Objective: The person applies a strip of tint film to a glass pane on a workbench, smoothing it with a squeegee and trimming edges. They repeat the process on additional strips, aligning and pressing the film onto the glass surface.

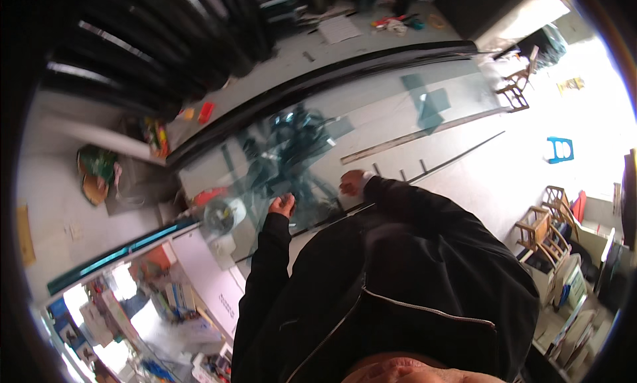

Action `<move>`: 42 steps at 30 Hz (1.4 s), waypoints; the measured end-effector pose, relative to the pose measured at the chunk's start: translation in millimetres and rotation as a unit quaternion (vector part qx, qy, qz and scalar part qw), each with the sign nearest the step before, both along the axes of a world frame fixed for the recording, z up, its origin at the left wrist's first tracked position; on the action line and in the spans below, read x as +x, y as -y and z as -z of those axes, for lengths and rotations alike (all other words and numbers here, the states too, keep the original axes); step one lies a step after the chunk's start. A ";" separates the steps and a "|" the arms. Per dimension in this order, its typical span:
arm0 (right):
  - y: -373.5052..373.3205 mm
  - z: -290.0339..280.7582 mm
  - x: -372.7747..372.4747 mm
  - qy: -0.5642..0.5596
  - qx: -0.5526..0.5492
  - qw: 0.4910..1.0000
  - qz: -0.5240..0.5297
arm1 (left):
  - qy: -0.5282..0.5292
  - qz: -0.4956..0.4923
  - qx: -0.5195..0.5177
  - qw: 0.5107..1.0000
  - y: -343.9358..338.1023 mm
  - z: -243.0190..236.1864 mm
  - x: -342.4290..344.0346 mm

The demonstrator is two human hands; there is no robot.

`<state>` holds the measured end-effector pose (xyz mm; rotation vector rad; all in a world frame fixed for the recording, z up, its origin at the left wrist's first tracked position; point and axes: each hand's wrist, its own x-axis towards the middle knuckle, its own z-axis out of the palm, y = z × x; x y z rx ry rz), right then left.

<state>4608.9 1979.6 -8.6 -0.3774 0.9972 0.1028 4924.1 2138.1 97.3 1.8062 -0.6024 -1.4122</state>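
Observation:
My left hand (283, 204) is over the near left part of a glass-topped table, its fingers curled closed. A dark teal, see-through piece (281, 186) lies right by its fingertips; whether they grip it is unclear. To the right, at the table's near edge, is my right hand (351, 183), fingers bent inward and slightly blurred. Anything inside it is hidden. Beyond both hands, a heap of teal glass-like pieces (298, 141) overlaps on the glass tabletop (378, 104). Several flat teal pieces (431, 104) lie farther right.
A long wooden strip (411, 139) lies right of the heap. Left of my left hand stands a clear bucket (223, 215). A black rail (332, 77) runs along the far side. Wooden chairs (541, 229) and a blue stool (561, 150) stand on the floor at right.

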 end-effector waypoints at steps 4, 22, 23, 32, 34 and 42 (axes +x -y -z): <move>-7.7 -63.0 1.0 0.063 -0.136 0.984 -0.094 | 0.034 0.129 -0.074 0.988 50.4 16.1 -58.6; 37.3 -135.9 -21.2 0.233 -0.431 0.846 -0.209 | -0.579 -0.082 -0.056 0.809 129.3 -66.6 -145.7; 40.3 -135.5 -27.6 0.265 -0.486 0.800 -0.233 | -0.583 -0.123 -0.073 0.800 132.7 -70.3 -144.7; 75.9 -141.6 -139.4 0.168 -0.446 0.793 -0.378 | -0.531 -0.114 -0.313 0.779 144.4 -94.8 -85.5; 78.8 -141.4 -162.9 0.094 -0.319 0.892 -0.308 | -0.536 -0.156 -0.296 0.775 136.3 -111.9 -75.8; 56.6 -141.4 -219.9 0.019 -0.231 0.972 0.046 | -0.435 -0.279 -0.283 0.808 117.8 -150.3 -35.1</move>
